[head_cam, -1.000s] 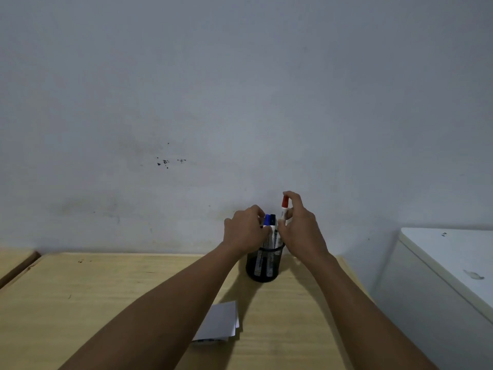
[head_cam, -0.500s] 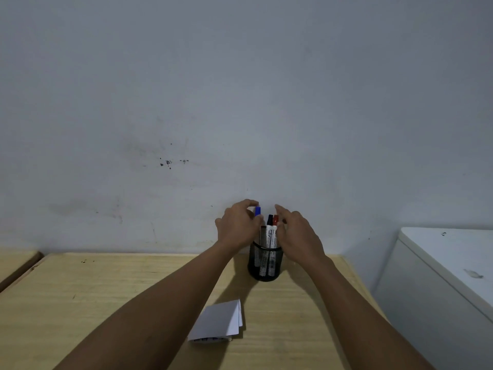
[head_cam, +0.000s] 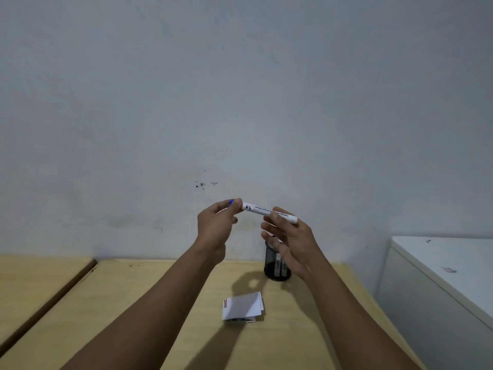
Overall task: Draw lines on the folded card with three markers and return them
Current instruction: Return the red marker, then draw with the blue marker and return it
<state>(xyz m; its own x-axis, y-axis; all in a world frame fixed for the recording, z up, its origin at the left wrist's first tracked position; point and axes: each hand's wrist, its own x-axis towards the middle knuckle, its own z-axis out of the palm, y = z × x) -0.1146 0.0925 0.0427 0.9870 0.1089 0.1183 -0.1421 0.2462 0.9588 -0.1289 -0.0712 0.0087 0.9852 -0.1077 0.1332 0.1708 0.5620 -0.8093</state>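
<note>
The wooden tabletop [head_cam: 160, 303] takes up the lower part of the view, with a second wooden surface [head_cam: 34, 279] butted against it on the left and a white cabinet [head_cam: 440, 276] standing on the right. On the tabletop, near its back edge, there is one black mesh pen holder [head_cam: 276, 265], partly hidden behind the right hand [head_cam: 296, 244]; two marker barrels [head_cam: 278, 264] can be made out through its mesh, though their cap colours cannot be told from here. One folded card [head_cam: 243, 306] lies flat on the tabletop nearer the person, well apart from the holder, and a few short lines, red among them, already show at its left edge, so some of the drawing seems to be done. One marker [head_cam: 268, 211] is held in the air, roughly level, above both: the left hand [head_cam: 217, 222] has its fingers [head_cam: 236, 205] closed on the blue cap end, and the right hand's fingers [head_cam: 274, 217] pinch the white barrel near its other end. This looks like the uncapping step for the blue marker. Judged from that, a blue line has not yet been drawn, and the marker must afterwards be capped and returned to the holder; whether the third colour is done cannot be told.
</note>
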